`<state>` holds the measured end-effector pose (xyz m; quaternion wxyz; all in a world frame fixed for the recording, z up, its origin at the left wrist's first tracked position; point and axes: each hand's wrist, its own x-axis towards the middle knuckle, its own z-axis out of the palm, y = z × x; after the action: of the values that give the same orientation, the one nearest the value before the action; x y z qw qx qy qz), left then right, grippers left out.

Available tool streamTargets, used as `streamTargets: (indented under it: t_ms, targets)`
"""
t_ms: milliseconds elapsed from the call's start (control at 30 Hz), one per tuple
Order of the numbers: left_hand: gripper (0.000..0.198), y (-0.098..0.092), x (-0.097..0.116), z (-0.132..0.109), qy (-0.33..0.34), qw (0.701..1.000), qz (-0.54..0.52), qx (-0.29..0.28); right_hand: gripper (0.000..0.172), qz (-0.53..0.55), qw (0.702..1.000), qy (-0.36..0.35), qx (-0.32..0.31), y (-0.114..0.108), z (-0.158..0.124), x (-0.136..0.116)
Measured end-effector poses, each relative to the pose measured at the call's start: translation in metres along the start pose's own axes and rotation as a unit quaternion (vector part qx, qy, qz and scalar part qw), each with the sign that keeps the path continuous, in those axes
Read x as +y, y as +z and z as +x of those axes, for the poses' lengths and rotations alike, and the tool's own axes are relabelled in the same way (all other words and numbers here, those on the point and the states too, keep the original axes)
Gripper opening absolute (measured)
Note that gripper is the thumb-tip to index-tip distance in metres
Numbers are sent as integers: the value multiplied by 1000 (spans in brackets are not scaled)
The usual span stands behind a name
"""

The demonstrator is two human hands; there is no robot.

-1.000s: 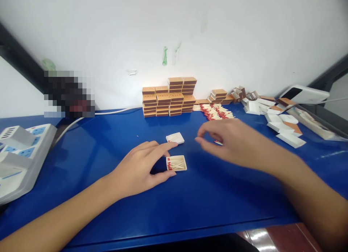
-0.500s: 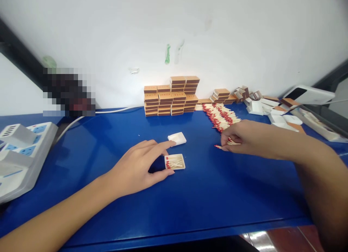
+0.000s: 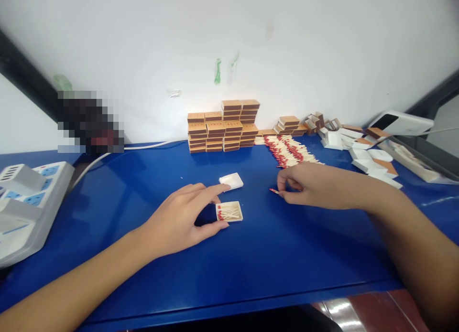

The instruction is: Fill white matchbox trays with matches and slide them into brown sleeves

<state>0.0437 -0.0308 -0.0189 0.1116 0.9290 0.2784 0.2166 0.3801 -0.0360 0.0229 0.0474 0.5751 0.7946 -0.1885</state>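
My left hand (image 3: 179,219) rests on the table around a small white matchbox tray (image 3: 235,219) partly filled with red-tipped matches. Its thumb lies along the near edge and a bent finger is at the far left corner, steadying the tray. The index finger reaches onto the rim of a second white tray (image 3: 233,180), which has no matches showing inside. To the right, my right hand (image 3: 296,185) hovers over the table, fingertips pinching matches (image 3: 274,191) with red heads pointing left; how many is unclear. Behind it spreads a pile of loose matches (image 3: 287,150).
Closed matchboxes (image 3: 224,131) are stacked against the wall, with a smaller stack (image 3: 288,124) further right. White trays and sleeves (image 3: 362,150) lie heaped at the right, near a white device (image 3: 403,123). A power strip (image 3: 39,193) and its cable occupy the left.
My right hand has moved left, away from the match pile, with matches pinched in its fingers. My left hand stays at the two trays. The view has shifted slightly.
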Motion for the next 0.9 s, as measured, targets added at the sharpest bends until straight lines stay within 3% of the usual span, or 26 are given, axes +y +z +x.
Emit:
streamTargets:
  t_ms: [433,733,900]
  targets:
    - [59,1,2,2,-1,1000,-1,-3,25,32,998,-46,31,13,8,-9]
    - [61,8,5,7,9,1000,-27,1,16,57,986,-144,59,26,3,-57]
    - [61,10,7,10,12,999,-49,2,12,-7,988,-135,72,29,7,-79]
